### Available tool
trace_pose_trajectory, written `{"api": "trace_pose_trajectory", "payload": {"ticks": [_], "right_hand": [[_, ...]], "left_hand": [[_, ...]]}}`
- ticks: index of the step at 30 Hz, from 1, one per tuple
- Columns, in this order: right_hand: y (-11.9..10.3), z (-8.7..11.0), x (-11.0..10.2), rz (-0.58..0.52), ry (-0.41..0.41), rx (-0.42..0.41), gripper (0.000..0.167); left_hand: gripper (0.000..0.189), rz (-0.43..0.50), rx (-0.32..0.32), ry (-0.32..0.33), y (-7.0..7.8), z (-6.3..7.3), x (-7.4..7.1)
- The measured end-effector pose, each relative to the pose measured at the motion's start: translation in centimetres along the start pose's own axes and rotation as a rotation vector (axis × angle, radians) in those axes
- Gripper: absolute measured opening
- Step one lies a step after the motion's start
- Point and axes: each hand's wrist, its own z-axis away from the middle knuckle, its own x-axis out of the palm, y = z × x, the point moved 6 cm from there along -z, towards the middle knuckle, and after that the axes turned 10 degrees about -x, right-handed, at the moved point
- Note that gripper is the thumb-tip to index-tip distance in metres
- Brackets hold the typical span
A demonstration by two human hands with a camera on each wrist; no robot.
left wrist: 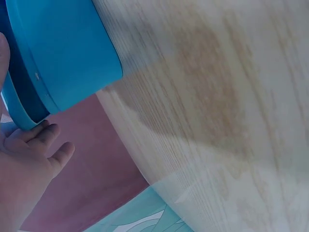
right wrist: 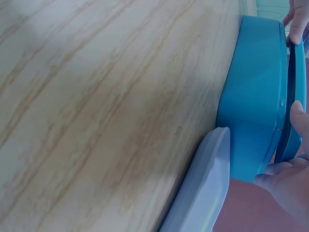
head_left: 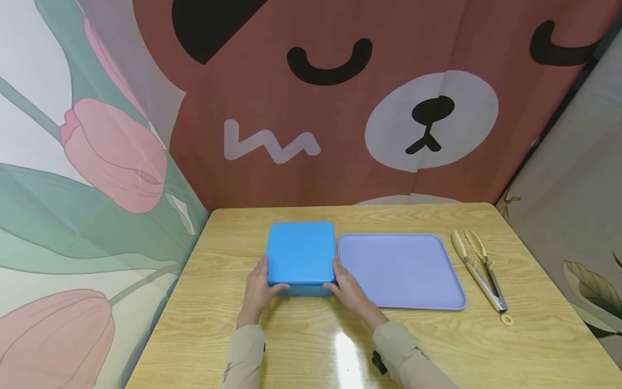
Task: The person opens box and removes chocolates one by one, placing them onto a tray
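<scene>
A square blue box (head_left: 307, 291) stands on the table with its flat blue lid (head_left: 301, 251) over it. My left hand (head_left: 257, 292) grips the lid's left side, thumb at the front edge and fingers along the side. At the opposite side my right hand (head_left: 347, 287) pinches the lid in the same way. The right wrist view shows a dark gap between the lid (right wrist: 300, 77) and the box wall (right wrist: 253, 72), with the lid slightly raised. In the left wrist view, several left fingers (left wrist: 46, 135) lie under the lid's corner.
A lilac tray (head_left: 398, 270) lies right beside the box. Farther right rest metal tongs (head_left: 486, 275) with beige tips and a ring at the handle end. The wooden table (head_left: 214, 324) meets a bear-print cloth (head_left: 272, 183) behind and printed cloths at both sides.
</scene>
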Motion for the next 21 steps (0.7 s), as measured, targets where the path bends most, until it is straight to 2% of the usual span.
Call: {"api": "trace_pose_trajectory", "payload": {"ticks": [8, 13, 21], "right_hand": [[-0.5, -0.2, -0.2, -0.001, 0.001, -0.009, 0.075], [-0.8, -0.4, -0.2, -0.01, 0.005, -0.007, 0.075], [-1.5, -0.7, -0.1, -0.054, 0.018, -0.018, 0.076]], "left_hand": [[0.098, 0.089, -0.02, 0.008, 0.0, 0.0, -0.7], [0.101, 0.156, -0.059, -0.011, -0.3, 0.1, -1.2], [0.106, 0.325, -0.14, -0.025, -1.4, -0.1, -1.9]]}}
